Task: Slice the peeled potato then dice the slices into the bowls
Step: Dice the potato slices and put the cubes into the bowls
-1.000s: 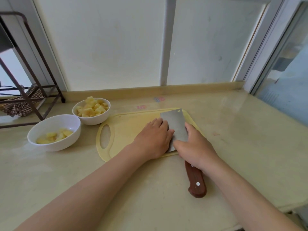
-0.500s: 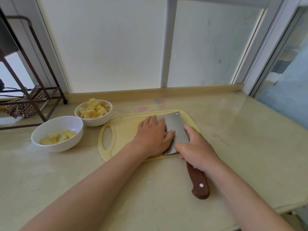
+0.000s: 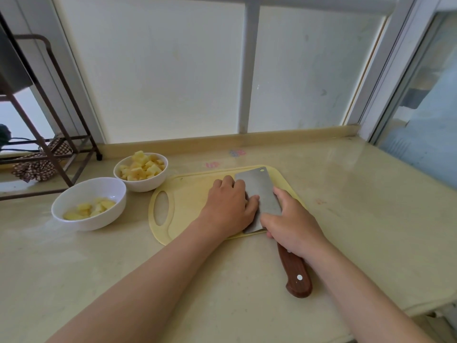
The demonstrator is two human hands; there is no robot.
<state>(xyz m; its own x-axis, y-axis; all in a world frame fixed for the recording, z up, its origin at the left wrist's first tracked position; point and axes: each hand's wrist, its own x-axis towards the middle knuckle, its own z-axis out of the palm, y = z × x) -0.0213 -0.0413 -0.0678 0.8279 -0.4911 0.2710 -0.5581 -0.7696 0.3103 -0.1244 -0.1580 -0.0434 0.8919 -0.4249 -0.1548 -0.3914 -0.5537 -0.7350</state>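
Observation:
My left hand (image 3: 228, 206) lies cupped on the yellow cutting board (image 3: 183, 194), its fingers and thumb against the left face of the cleaver blade (image 3: 259, 189). Whatever potato lies under the hand is hidden. My right hand (image 3: 291, 224) grips the cleaver where the blade meets the brown wooden handle (image 3: 295, 273), with a finger stretched along the tilted blade. A white bowl (image 3: 74, 191) at the left holds a few potato dice (image 3: 91, 209). A second white bowl (image 3: 146, 184) behind it is heaped with dice (image 3: 142, 165).
A dark metal rack (image 3: 49, 144) stands at the back left with a patterned cloth (image 3: 37, 167) under it. Frosted window panes close off the back. The beige counter runs right towards a glass door, and its front edge drops off at the lower right.
Both hands and the cleaver stay almost where they were on the board. Only the view has shifted a little.

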